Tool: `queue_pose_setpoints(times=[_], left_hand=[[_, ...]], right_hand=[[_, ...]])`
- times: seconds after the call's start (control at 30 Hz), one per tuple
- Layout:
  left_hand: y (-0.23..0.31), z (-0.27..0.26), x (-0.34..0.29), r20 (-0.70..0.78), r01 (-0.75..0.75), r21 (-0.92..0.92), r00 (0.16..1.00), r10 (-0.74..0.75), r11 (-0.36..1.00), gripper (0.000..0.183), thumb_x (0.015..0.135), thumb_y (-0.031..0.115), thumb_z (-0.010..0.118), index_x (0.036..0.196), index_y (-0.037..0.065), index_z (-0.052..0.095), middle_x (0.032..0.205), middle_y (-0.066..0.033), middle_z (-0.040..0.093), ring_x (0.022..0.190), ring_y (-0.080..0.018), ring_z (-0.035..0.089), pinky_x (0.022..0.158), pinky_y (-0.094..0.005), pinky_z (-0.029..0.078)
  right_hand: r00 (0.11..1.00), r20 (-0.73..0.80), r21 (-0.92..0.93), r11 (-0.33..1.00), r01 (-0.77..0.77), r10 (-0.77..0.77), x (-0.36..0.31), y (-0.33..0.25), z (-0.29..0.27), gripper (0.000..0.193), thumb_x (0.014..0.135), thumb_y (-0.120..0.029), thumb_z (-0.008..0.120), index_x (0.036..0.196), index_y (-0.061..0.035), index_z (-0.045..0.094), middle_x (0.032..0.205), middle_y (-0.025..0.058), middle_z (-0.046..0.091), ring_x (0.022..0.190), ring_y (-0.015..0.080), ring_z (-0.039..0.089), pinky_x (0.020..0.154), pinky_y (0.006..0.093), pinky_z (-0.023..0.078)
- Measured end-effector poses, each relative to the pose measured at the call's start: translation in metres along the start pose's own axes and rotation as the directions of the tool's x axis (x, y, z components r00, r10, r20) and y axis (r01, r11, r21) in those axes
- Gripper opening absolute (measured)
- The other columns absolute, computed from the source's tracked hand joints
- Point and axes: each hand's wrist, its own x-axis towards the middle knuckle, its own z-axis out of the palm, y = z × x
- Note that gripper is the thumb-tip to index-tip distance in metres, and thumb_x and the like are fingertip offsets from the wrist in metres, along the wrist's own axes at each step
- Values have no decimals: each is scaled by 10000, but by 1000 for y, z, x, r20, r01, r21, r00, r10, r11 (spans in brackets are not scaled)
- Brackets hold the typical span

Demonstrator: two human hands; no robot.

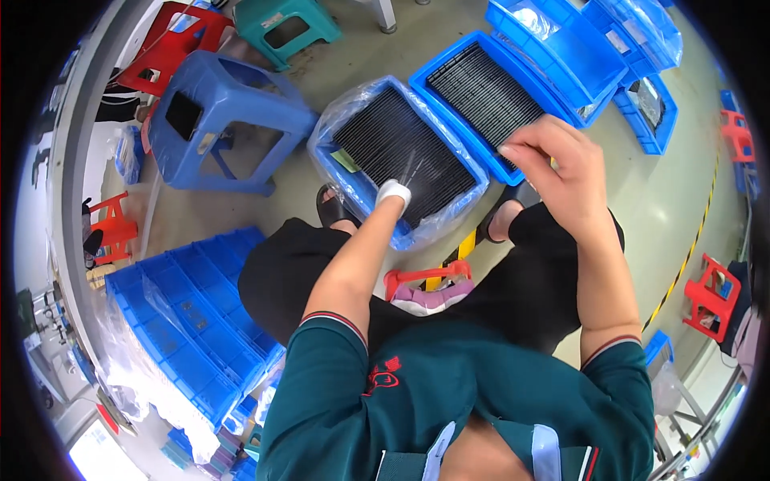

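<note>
We apparently handle thin strips point(414, 167), left hand point(393, 192) gripping at twelve o'clock, right hand point(564, 164) pinched at two; next needs steadiness.

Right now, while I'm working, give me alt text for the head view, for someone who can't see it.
A white-covered left hand is over a plastic-lined blue bin of thin dark strips, while the bare right hand, in a pinch, hovers near a second blue bin. Blue crates and a blue stool stand at left.
</note>
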Motion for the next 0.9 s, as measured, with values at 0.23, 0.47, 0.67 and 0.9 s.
queue_pose_setpoints(times=[0.23,0.47,0.67,0.9], left_hand=[[66,-3,-9,-91,40,131,995,-28,991,377,902,250,445,1239,120,549,1270,-179,559,1129,-355,568,957,-430,456],[89,-3,22,-332,-87,423,911,244,902,214,903,176,459,1043,104,605,1045,-145,647,997,-299,633,816,-419,519],[75,4,31,-513,-116,595,707,487,795,273,821,295,646,1013,135,537,987,-68,527,950,-260,546,724,-414,494],[58,14,23,-546,-88,527,727,416,845,308,805,357,662,1027,180,543,974,-75,543,921,-268,572,730,-409,502]], right_hand=[[999,-23,-120,992,-27,24,-8,11,-25,122,701,-11,711,796,-35,640,701,70,599,627,214,576,553,296,443],[1000,15,-72,997,-20,21,1,20,-26,158,660,21,705,794,2,623,678,92,577,591,220,547,523,306,415],[998,52,-77,996,-39,43,7,19,-24,176,632,29,699,782,11,608,664,100,553,576,228,533,506,316,400],[997,67,-68,997,-31,35,6,16,-17,199,602,25,696,776,7,602,672,98,545,578,223,526,503,309,388]])
